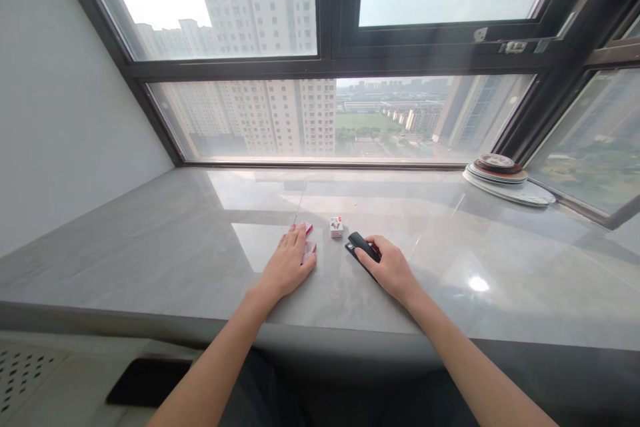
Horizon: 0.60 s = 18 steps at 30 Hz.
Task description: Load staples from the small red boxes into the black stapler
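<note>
My left hand [289,261] lies flat, fingers stretched out, on a small pink and red packet [308,249] on the grey stone sill [150,247]; most of the packet is hidden under the fingers. My right hand [389,267] is curled around a black stapler [361,247] that rests on the sill. Between the two hands, a little farther back, stands a small white and red box [337,227].
A stack of plates [503,175] sits at the back right of the sill by the window. The dark window frame [330,67] runs along the back. A white wall [55,113] closes the left side. The sill's front edge is near my body.
</note>
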### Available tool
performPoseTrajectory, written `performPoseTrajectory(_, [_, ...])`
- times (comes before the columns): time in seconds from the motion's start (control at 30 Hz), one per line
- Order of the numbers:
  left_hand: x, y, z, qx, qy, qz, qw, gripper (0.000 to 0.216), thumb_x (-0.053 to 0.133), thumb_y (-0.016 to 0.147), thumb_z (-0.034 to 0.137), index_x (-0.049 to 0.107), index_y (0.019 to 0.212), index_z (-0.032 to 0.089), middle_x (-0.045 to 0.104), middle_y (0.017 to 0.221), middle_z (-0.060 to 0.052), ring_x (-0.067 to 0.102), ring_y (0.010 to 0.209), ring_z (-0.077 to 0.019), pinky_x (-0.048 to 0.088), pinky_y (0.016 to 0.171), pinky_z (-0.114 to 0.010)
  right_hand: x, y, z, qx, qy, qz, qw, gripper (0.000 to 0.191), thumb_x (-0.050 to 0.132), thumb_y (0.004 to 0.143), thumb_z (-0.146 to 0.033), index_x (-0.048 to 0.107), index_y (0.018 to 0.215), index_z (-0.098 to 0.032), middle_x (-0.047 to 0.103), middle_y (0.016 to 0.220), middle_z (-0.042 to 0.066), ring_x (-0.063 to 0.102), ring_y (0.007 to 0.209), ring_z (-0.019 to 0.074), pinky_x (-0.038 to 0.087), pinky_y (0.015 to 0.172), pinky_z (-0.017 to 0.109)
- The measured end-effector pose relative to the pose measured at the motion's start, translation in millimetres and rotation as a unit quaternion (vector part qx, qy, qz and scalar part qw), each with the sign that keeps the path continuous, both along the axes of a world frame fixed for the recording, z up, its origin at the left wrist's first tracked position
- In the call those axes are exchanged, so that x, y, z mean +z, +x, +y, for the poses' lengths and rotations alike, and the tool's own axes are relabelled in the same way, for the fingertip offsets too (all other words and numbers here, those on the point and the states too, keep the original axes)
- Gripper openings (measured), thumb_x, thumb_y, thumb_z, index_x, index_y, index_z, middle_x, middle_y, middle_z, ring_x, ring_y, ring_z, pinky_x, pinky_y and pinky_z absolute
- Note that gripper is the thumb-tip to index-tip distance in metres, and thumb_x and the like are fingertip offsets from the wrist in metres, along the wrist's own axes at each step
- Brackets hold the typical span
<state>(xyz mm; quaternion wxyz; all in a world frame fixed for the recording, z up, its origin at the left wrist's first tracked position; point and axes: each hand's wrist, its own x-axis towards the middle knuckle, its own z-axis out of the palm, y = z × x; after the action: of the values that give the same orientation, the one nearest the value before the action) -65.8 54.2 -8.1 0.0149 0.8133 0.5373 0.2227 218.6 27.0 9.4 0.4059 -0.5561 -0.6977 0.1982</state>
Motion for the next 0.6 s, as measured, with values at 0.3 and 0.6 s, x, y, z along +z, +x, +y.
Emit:
performPoseTrajectory(0.3, [-2.4,84.2,4.8,0.03,0.063,-0.004,0.998,0.063,0.038,0.108,0.039,0.022,0.165,0.02,0.04,0.158,-0.022,0.031,0.152,-0.0376,0.028,0.119,-0.061,3.3,-3.7,-1.0,-0.045,0.024,-0.043,0.998,0.034,0.049,0.101,-0.049,0.072,0.104,-0.024,0.074,0.097,0.007,0.068,0.087,0.0243,0.047,0.078,0.033])
performPoseTrajectory(0.6, [9.4,71.2,-21.1,-0.032,0.076,0.05,0.995,0.049,0.041,0.103,0.02,0.045,0.152,0.021,0.049,0.148,-0.018,0.037,0.148,-0.039,0.032,0.117,-0.066,-11.1,-3.7,13.9,-0.016,-0.112,0.106,0.988,0.049,0.057,0.095,-0.061,0.067,0.123,-0.023,0.073,0.091,0.005,0.067,0.059,0.0176,0.053,0.058,0.031])
